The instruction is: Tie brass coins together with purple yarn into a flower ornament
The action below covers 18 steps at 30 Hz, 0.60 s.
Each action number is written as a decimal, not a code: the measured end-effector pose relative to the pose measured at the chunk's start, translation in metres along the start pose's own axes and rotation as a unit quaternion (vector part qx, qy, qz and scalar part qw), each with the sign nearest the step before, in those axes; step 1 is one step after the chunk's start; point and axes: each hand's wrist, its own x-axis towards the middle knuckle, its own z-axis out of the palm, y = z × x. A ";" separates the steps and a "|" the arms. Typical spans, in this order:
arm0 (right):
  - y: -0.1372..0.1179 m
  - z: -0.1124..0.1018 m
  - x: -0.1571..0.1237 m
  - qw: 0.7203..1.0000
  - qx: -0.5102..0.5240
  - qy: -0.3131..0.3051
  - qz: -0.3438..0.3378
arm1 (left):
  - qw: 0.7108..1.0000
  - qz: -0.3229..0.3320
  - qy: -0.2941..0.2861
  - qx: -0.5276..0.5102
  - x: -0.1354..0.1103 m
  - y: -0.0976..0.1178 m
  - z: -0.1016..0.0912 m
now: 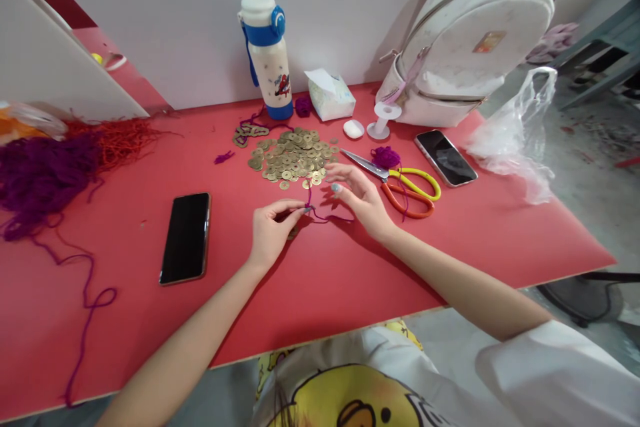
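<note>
My left hand (276, 227) pinches a purple yarn cord (327, 218) between thumb and fingertips, just above the red table. The cord runs from the pinch toward the right and up toward the coins. A coin shows partly under the left fingers. My right hand (360, 200) hovers to the right of the cord, fingers spread, with nothing visibly held. Just beyond both hands lies a pile of brass-coloured coins (300, 153) with holes in their middles. Scissors (407, 187) with one yellow and one orange handle rest right of my right hand, with a purple yarn ball (386, 157) by the blades.
On the red table (240, 307) lie a dark phone (186, 238) at left and another phone (447, 158) at right. A bottle (270, 60), tissue pack (331, 97), white spool (384, 120) and backpack (465, 47) stand behind. Purple yarn (47, 170) heaps at far left; a plastic bag (517, 140) hangs rightward.
</note>
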 end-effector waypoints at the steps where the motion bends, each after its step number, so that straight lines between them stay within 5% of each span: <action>1: 0.001 0.001 -0.001 0.998 -0.058 -0.006 -0.025 | 1.000 -0.001 0.007 -0.008 -0.001 0.000 0.000; 5: 0.009 0.002 -0.005 0.972 -0.212 -0.071 -0.071 | 0.999 0.043 0.017 -0.023 -0.002 0.003 0.000; 8: 0.015 0.004 -0.007 0.961 -0.234 -0.114 -0.092 | 0.997 0.067 0.011 -0.031 -0.003 0.004 0.001; 14: 0.017 0.006 -0.008 0.929 -0.298 -0.182 -0.125 | 0.996 0.009 -0.027 -0.089 -0.011 0.005 0.006; 18: 0.015 0.007 -0.008 0.924 -0.310 -0.185 -0.126 | 0.996 0.049 -0.035 -0.071 -0.019 0.009 0.009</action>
